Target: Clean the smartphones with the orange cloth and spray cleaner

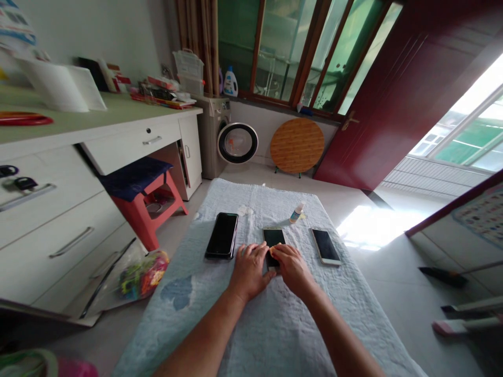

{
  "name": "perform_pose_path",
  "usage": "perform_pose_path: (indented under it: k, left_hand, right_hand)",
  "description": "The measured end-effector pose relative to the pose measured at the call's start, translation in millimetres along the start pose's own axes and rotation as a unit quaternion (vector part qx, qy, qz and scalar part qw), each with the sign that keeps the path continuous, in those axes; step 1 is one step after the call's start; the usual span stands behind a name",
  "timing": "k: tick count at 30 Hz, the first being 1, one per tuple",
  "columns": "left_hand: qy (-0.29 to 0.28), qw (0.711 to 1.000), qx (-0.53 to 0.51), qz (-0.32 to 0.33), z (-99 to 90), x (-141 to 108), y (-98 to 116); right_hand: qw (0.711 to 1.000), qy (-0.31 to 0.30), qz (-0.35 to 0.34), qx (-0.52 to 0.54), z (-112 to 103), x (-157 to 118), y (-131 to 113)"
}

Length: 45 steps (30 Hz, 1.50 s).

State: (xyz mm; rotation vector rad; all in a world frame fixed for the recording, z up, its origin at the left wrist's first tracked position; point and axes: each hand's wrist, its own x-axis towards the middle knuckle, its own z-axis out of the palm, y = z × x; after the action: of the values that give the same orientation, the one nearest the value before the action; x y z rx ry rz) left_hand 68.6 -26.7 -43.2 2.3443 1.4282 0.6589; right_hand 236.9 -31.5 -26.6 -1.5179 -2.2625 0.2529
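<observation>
A smartphone with a dark screen lies face up on the cloth-covered table, partly hidden under my hands. My left hand grips its left side, fingers along the edge and thumb near the bottom end. Pressed to the screen by my right hand is a small orange cloth, mostly covered by the fingers. To the left lies a larger black phone, and to the right a white-framed phone. A small spray bottle stands behind, towards the right.
A red stool and a plastic bag are on the floor at left, beside a white desk. Beyond the table are a washing machine with its door open and a round wooden tabletop. A red door stands at right.
</observation>
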Motion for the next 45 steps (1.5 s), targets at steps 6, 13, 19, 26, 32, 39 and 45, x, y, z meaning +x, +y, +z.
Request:
perform_pose_path:
  k: [6,13,19,26,32,39,45]
  left_hand:
    - [0.001,1.000,-0.004,0.012,-3.3,0.9,0.6]
    - [-0.001,1.000,-0.004,0.000,-3.0,0.9,1.3]
    - [0.004,1.000,-0.009,0.003,-3.1,0.5,1.6]
    - [0.029,1.000,-0.001,-0.001,-1.4,-2.5,3.8]
    - [0.018,0.999,0.020,0.018,-2.9,-4.2,6.2]
    - [0.024,0.999,-0.001,0.039,-3.2,-3.5,5.0]
    - [0.025,0.999,-0.014,0.034,-2.3,-1.7,4.7]
  right_hand:
    - [0.999,-0.002,0.031,-0.032,6.9,35.9,18.5]
    - [0.998,-0.022,0.049,-0.038,16.2,81.9,20.9]
    - [1.000,-0.027,-0.013,-0.009,14.9,71.7,9.9]
    - [0.999,-0.020,-0.043,0.027,4.0,29.8,2.8]
    - [0.999,0.001,-0.023,0.028,9.5,35.5,8.8]
    - [0.998,0.030,0.058,-0.006,12.4,67.8,34.1]
    - [0.998,0.005,0.063,-0.011,14.9,70.7,22.7]
